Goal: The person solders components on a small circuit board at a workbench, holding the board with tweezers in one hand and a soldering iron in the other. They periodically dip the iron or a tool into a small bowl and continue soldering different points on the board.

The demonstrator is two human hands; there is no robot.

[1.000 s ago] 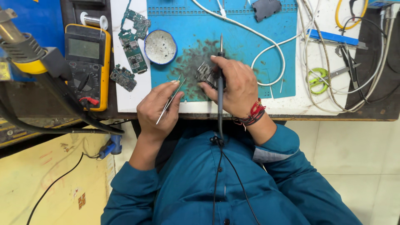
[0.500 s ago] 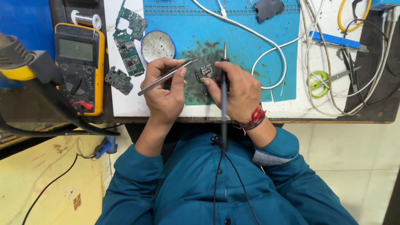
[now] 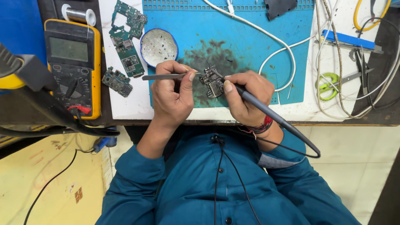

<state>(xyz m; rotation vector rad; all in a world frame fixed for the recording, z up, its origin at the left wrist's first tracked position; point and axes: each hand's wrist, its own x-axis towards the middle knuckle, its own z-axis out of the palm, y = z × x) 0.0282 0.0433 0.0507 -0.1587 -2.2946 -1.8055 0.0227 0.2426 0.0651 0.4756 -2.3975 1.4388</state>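
Your left hand (image 3: 171, 98) pinches tweezers (image 3: 166, 76); your right hand (image 3: 246, 98) grips the soldering iron (image 3: 271, 114). Between them, the small circuit board (image 3: 214, 82) looks light, stiff, fragile: hold its edges.

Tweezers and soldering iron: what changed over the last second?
The left hand swung the tweezers from pointing down toward the body to lying level, tips at the small circuit board. The right hand tilted the soldering iron from upright to slanting, tip on the board. Both grips held. The multimeter, the green boards and the dish stayed put.
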